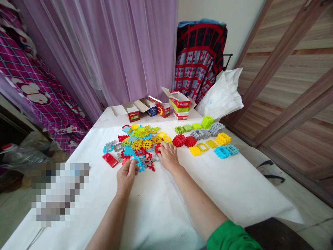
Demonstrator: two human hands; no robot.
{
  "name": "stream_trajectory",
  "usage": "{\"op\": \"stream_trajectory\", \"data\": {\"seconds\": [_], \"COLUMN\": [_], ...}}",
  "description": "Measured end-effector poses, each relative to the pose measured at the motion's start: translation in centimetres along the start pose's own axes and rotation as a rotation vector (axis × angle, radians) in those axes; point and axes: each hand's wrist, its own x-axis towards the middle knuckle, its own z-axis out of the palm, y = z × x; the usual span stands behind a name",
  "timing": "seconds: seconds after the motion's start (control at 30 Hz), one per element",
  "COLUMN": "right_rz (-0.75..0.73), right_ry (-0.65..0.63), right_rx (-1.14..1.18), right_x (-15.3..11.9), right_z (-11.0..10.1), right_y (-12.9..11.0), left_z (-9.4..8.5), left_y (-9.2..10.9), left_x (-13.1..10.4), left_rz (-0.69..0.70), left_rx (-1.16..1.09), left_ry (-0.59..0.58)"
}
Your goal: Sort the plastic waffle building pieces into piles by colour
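Note:
A mixed pile of flat, notched plastic interlocking pieces (137, 144) in red, blue, yellow, grey and green lies on the white-covered table. My left hand (127, 174) is at the near left edge of the pile with fingers closed, beside a blue interlocking piece (141, 164); what is between its fingertips is hidden. At the right side of the pile, my right hand (168, 156) has its fingers bent over a red interlocking piece (157, 148), partly covering it. Colour-sorted rows sit farther right: green pieces (207, 122), grey pieces (217, 128), red pieces (179, 140), yellow pieces (223, 139) and blue pieces (222, 152).
Several open cardboard boxes, among them a red box (163, 110), stand along the back of the table (161, 211). A red flat case (110, 160) lies left of the pile. A white bag (221, 93) is behind the right corner, and a wooden wardrobe (293, 86) stands to the right.

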Motion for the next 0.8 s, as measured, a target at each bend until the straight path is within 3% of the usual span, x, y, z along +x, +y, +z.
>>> {"op": "stream_trajectory", "data": {"seconds": [0.27,0.43,0.8], "right_rz": [-0.074,0.017,-0.077], "right_ry": [0.158,0.218,0.067], "right_rx": [0.233,0.161,0.005], "right_x": [-0.7,-0.7,-1.0], "right_z": [0.0,-0.4,0.2], "right_y": [0.2,1.0,-0.7], "left_z": [0.1,0.1,0.1], "left_y": [-0.8,-1.1,-1.8], "left_x": [0.2,0.2,0.4], "left_rz": [0.033,0.039,0.053], "left_rx": [0.053,0.083,0.144], "left_ry": [-0.010,-0.011,-0.020]}}
